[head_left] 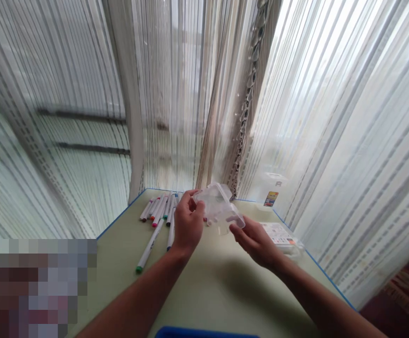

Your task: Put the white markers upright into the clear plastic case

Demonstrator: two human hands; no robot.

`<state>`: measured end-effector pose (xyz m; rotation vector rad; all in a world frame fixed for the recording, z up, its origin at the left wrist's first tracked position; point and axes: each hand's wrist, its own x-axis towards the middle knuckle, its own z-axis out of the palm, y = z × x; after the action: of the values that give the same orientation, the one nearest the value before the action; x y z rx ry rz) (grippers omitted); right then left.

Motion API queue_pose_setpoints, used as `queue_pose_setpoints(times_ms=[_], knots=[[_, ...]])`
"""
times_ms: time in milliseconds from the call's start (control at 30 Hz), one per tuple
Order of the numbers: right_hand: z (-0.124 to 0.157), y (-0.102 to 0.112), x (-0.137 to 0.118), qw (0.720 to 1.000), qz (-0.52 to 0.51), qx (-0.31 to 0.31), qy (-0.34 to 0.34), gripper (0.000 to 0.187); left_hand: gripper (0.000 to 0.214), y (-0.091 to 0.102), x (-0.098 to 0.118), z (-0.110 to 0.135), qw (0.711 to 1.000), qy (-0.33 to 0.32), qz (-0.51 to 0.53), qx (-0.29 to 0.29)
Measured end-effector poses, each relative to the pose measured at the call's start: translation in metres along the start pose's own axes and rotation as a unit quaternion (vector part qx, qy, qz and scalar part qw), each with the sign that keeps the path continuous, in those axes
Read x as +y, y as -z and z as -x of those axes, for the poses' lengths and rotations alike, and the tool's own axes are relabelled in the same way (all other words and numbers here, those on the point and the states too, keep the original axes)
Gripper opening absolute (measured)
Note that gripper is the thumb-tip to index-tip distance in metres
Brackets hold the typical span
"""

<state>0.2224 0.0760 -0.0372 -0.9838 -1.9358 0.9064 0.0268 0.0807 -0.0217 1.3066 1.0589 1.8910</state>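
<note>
A clear plastic case [216, 206] is held up above the table, tilted, between both hands. My left hand [189, 218] is closed around its left side, thumb toward me. At its lower right edge, my right hand [255, 239] grips the plastic with thumb and fingers. Several white markers [158, 209] with coloured ends lie in a loose group just left of my left hand. One marker with a green end [150, 246] lies apart, closer to me. Part of the group is hidden behind my left hand.
The pale green table [204, 291] has a blue edge. A white printed box [278, 234] lies right of my right hand, and a clear container with a label [270, 199] stands behind it. A blue object [206, 333] shows at the near edge. Sheer curtains [176, 94] hang behind.
</note>
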Motion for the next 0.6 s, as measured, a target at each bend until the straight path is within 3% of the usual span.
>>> queue_pose_setpoints(times_ms=[133, 333, 467, 600], knots=[[-0.005, -0.001, 0.001, 0.984, 0.173, -0.042, 0.017, 0.039, 0.023, 0.005, 0.002, 0.0, 0.995, -0.053, -0.087, -0.002], [-0.006, 0.009, -0.002, 0.972, 0.226, -0.065, -0.018, 0.038, 0.026, 0.003, 0.005, 0.006, 0.986, -0.088, -0.134, -0.056], [-0.004, 0.017, -0.009, 0.945, 0.285, -0.146, -0.072, 0.043, 0.026, 0.0, 0.006, 0.013, 0.977, -0.091, -0.16, -0.105], [0.0, 0.023, -0.007, 0.949, 0.247, -0.197, -0.027, 0.032, 0.027, -0.005, 0.003, 0.02, 0.968, -0.085, -0.178, -0.157]])
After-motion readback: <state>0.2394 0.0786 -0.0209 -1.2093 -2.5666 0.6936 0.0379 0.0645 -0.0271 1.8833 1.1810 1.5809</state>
